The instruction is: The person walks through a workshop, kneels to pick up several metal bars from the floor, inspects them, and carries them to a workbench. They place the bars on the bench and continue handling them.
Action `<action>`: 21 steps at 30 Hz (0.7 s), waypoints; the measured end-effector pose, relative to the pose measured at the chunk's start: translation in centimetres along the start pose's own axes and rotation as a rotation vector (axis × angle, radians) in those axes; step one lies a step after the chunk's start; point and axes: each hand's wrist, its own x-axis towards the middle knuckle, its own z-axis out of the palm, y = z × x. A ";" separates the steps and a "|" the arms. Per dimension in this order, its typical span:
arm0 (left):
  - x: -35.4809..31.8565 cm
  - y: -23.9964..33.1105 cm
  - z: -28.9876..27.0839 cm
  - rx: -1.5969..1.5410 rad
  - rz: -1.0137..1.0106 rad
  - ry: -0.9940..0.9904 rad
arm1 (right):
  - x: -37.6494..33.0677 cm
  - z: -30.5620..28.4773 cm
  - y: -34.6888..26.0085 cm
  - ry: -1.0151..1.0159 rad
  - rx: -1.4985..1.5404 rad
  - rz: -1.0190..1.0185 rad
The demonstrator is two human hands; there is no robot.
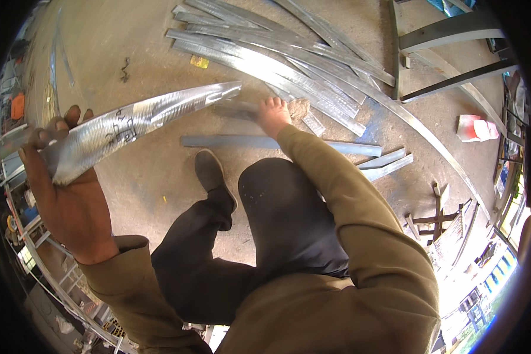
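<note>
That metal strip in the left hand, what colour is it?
Shiny silver-grey metal strip, with dark scribbled marks; head view.

I see bright daylight from the lower right, where the view burns out white, glare on the metal strips (277,65) and the strip (135,121) in my left hand (65,189), soft shadows on the floor (147,177), strong fisheye bending and dark corners.

Olive sleeves (360,200), dark trousers (289,218), dark shoe (211,172)

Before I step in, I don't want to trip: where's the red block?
In the head view, the red block lies on the concrete floor far right, beside the dark steel frame.
</note>
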 end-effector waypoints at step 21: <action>-0.2 0.6 -2.9 -0.062 -0.056 -0.021 | -8.0 0.8 3.9 -0.283 0.570 -0.052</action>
